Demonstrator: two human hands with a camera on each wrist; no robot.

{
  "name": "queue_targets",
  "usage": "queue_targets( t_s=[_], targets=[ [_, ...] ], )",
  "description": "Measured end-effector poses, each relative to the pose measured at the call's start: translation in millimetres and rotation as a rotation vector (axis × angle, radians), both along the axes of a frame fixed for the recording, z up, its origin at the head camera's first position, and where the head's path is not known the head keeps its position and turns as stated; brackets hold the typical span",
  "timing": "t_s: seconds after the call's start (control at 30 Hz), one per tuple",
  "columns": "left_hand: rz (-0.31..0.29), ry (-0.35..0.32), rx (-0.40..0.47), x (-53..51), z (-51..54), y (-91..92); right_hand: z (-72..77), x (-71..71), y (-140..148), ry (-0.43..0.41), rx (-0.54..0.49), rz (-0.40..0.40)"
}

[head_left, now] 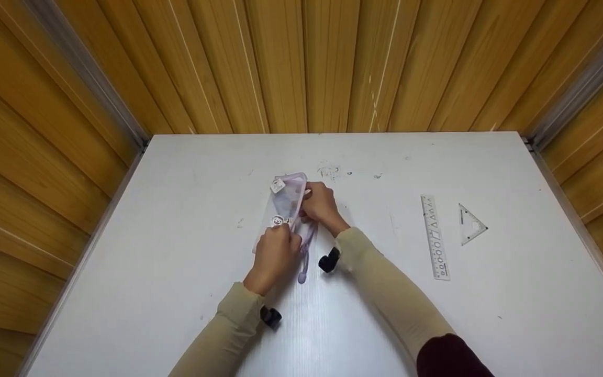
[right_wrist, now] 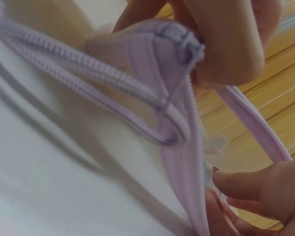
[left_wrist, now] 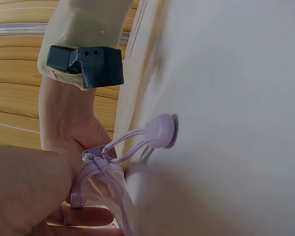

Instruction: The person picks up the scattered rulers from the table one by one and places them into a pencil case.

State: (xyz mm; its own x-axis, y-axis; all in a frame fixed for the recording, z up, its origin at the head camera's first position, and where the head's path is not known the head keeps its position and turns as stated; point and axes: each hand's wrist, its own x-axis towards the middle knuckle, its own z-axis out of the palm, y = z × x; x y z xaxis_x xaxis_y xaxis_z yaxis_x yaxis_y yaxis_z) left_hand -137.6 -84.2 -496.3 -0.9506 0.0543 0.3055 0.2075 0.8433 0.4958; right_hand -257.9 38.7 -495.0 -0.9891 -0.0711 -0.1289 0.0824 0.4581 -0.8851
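A see-through lilac zip pouch [head_left: 287, 201] lies on the white table, its zipped mouth parted. It bears a white tag and a small round cartoon face. My left hand [head_left: 276, 254] grips its near end; in the right wrist view that hand [right_wrist: 226, 39] is by the zip slider [right_wrist: 179, 39]. My right hand [head_left: 321, 204] holds the right-hand rim with bent fingers, thumb [right_wrist: 241, 183] on one side; some fingertips are hidden. From the slider hangs a lilac cord loop [left_wrist: 125, 142] ending in a rounded toggle [left_wrist: 160, 131], which is against the table.
To the right lie a clear stencil ruler [head_left: 435, 238] and a clear set square [head_left: 471, 224]. Wood-slatted walls [head_left: 327, 68] close off the back and sides of the white table [head_left: 139, 251]. Each wrist wears a black camera mount [head_left: 329, 260].
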Motion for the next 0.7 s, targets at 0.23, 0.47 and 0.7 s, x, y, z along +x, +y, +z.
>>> queue_targets(
  t_s=[0.23,0.47,0.7],
  targets=[
    [0.001,-0.036,0.021,-0.6,1.6,-0.3,3.4,0.6,6,-0.005,-0.033,0.012],
    [0.001,-0.005,0.013,-1.7,0.9,-0.8,8.8,0.8,14,-0.002,-0.072,0.029],
    [-0.001,-0.047,0.017,-1.7,3.1,-0.7,15.4,1.1,24,-0.015,-0.006,0.03]
  ],
)
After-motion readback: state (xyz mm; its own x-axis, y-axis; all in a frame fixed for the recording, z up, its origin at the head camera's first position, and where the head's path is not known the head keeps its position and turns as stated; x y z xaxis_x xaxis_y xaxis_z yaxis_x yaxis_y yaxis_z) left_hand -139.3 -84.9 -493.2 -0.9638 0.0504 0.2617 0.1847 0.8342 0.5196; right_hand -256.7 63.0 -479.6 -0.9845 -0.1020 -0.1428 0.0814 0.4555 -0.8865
